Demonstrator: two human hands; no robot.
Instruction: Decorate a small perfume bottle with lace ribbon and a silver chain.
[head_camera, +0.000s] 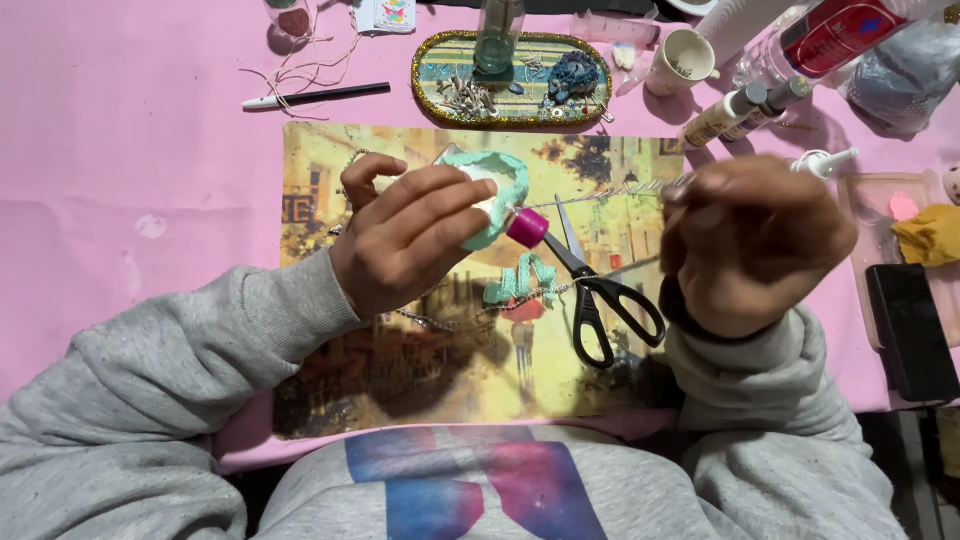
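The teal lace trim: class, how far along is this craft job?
Done: one teal lace bow lies on the picture mat, scissors set aside. In hand: left hand holds a pink-capped tube against teal lace; right hand pulls a chain. Left: lace unattached.

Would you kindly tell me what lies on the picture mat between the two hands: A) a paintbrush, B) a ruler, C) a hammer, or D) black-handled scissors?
D: black-handled scissors lie on the picture mat, between the left hand and the right hand.
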